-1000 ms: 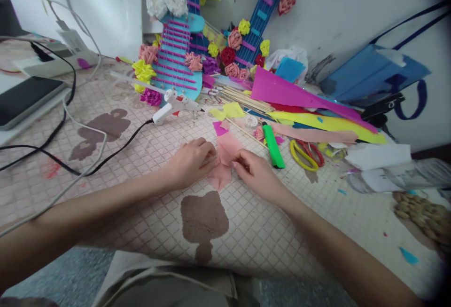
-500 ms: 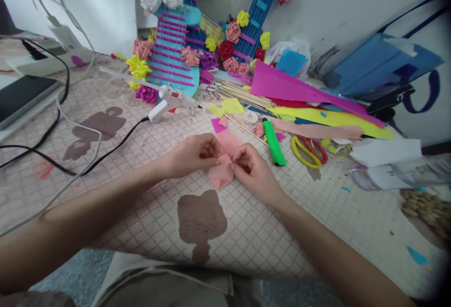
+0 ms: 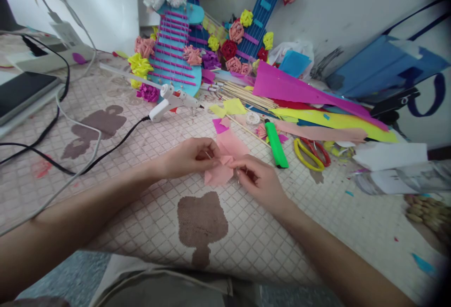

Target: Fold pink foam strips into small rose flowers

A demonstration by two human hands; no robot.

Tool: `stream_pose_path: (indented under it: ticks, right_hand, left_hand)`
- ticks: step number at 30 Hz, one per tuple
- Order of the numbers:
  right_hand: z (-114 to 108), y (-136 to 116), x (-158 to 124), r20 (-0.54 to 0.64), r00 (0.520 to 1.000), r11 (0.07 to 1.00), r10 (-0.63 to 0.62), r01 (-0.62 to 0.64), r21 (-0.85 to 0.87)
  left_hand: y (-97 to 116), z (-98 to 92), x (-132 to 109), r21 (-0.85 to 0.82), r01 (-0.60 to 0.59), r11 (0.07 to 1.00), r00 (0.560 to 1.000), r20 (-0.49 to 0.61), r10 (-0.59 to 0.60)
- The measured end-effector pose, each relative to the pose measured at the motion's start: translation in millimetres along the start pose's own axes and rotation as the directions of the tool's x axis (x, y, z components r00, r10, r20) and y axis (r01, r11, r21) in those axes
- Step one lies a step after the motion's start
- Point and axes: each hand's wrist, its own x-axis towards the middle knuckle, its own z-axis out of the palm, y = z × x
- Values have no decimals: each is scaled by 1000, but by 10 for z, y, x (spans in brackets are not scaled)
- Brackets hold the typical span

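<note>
A small folded piece of pink paper (image 3: pixel 219 175) is between my two hands, just above the patterned tablecloth. My left hand (image 3: pixel 195 157) pinches its upper left edge between thumb and bent fingers. On the other side my right hand (image 3: pixel 259 177) has its index finger reaching onto the paper's upper right corner, thumb close below, fingers curled around that edge. Right behind the hands lies a larger pink paper sheet (image 3: pixel 232 143), flat on the cloth. A magenta scrap (image 3: pixel 221 126) sits at its far end.
A white glue gun (image 3: pixel 172 101) with a black cord lies back left. A green tube-like object (image 3: pixel 276 145) and yellow-and-red-handled scissors (image 3: pixel 312 153) are to the right. Behind them are wooden sticks (image 3: pixel 243 94), coloured paper strips (image 3: pixel 310 90) and a flower-trimmed blue guitar shape (image 3: pixel 172 58).
The pink paper has turned and its top edge now lies flatter. My right index finger has straightened across its corner, and the right hand has shifted slightly down. The left hand keeps its pinch.
</note>
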Motion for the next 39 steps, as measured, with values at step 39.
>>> stream_pose_path:
  ticks: [39]
  right_hand:
    - [56, 29, -31, 16, 999, 983, -27, 30, -184]
  left_hand:
    - [-64, 235, -278, 795, -137, 591, 949, -65, 307]
